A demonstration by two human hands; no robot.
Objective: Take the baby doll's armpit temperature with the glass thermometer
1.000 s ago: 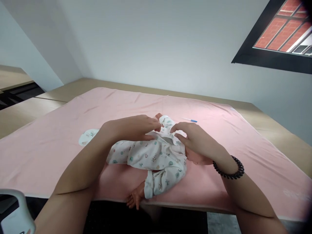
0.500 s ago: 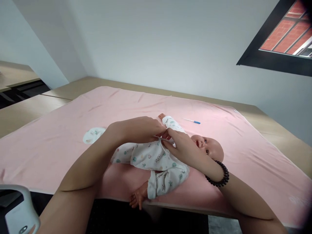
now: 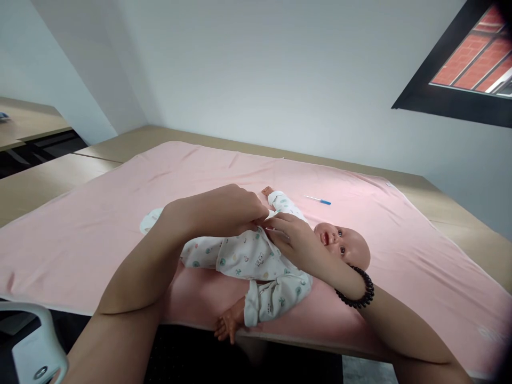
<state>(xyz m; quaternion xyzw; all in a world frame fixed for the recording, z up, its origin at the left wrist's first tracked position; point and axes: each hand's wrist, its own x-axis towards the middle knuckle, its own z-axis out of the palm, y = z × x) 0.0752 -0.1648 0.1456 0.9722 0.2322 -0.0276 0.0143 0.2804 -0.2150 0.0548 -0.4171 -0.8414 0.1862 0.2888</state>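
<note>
A baby doll lies on its back, head to the right, dressed in a white printed baby top and matching trousers. Over its chest my two hands meet. My left hand has its fingers closed at the front edge of the top; its fingertips are partly hidden. My right hand, with a black beaded bracelet at the wrist, pinches the same edge from the head side. What lies between the fingertips is too small to make out beyond the cloth. One doll hand hangs over the near table edge.
A pink blanket covers much of the wooden table. Behind the doll lies a thin blue-and-white stick, perhaps a thermometer. A round white printed cloth piece shows beyond my left forearm. A white chair arm is at lower left.
My left hand has shifted slightly left and up, and my right fingers have turned a little over the top's edge. The doll lies as before; the view has moved slightly.
</note>
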